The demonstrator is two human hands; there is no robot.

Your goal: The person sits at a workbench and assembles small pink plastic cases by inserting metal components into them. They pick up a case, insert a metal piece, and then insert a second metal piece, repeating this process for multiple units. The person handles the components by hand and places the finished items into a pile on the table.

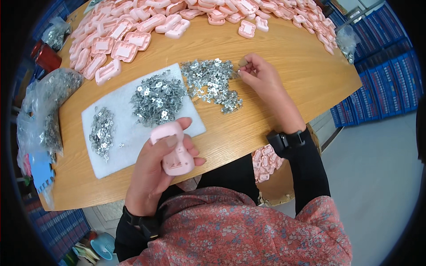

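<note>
My left hand (148,166) is wrapped round a pink plastic shell (179,164), rounded at both ends with a narrower waist and a slot near its lower end. The thumb lies across its face. Thumb and fingers of my right hand (262,80) are pinched together beside a loose heap of small silvery metal pieces (208,80) on the wood. A tiny shiny metal piece shows at those fingertips, its shape too small to read. A tan covering (242,61) is on one right fingertip. Left of that heap, a white foam sheet (124,150) carries a big metal pile (157,99) and a smaller one (102,135).
Many pink shells (124,51) are piled along the far side of the wooden table (284,40). Plastic bags of metal parts (49,106) and a red canister (46,57) line the left edge. Below the near edge, a box (277,184) holds more pink pieces. Blue racks (377,84) stand at right.
</note>
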